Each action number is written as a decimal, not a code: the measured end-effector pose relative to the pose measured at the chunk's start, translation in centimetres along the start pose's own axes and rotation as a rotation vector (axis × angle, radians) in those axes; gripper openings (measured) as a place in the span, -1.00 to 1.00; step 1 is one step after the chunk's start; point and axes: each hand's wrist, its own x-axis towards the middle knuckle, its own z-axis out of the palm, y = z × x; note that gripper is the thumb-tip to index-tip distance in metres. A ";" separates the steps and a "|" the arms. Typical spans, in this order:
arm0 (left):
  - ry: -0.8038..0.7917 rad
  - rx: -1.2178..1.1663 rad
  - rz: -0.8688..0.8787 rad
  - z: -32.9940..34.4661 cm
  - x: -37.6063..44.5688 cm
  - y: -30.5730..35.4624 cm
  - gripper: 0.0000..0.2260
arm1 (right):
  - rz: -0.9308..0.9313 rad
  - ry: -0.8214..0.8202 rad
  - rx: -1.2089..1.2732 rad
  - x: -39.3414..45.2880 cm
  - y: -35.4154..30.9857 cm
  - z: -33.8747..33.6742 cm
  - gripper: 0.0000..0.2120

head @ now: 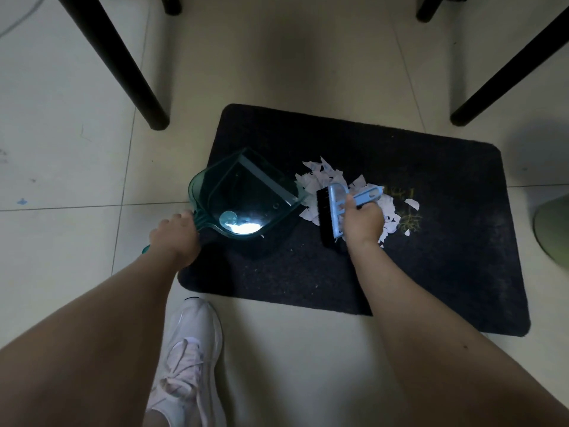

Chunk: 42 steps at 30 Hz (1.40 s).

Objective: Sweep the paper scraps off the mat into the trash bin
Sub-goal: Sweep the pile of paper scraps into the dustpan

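left hand (175, 238) grips the teal dustpan (246, 197) handle; right hand (363, 221) clamps the blue hand brush (335, 211), paper scraps (320, 177) at its twelve o'clock on the black mat (431, 272).

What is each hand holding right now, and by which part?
Left hand grips the teal dustpan by its handle; right hand grips the blue brush by its handle.

Both bare forearms reached down and forward from the bottom corners. The left hand (175, 238) was curled tight round the dustpan handle (203, 221), knuckles up, while the right hand (363, 220) was closed over the brush (338, 208), wrist bent a bit inward.
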 end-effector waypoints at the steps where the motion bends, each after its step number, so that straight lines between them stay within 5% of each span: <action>1: 0.006 0.030 0.021 -0.3 -0.1 -0.4 -0.70 | -0.003 0.030 0.002 0.1 -0.1 -0.4 -0.71; 12: -0.045 0.281 0.165 -0.7 -0.9 -1.0 -0.62 | -0.027 0.110 -0.018 0.2 -1.0 -1.9 -0.70; 19: -0.080 0.403 0.031 -1.0 -0.8 1.1 -0.60 | -0.101 0.085 -0.036 0.8 -1.2 -1.1 -0.70; 22: -0.042 0.398 -0.087 -0.8 -0.7 3.5 -0.44 | -0.184 0.085 -0.079 1.3 -1.8 -1.0 -0.73; 25: -0.058 0.430 -0.029 -0.1 -0.3 6.0 -0.22 | -0.233 0.081 -0.153 1.8 -2.6 -1.1 -0.72; 34: -0.105 0.428 -0.038 0.9 0.4 5.9 -0.59 | -0.316 0.035 -0.271 3.0 -2.7 -0.4 -0.67; 42: -0.104 0.398 -0.105 2.0 0.8 6.0 -0.62 | -0.416 0.079 -0.345 4.1 -3.2 0.4 -0.68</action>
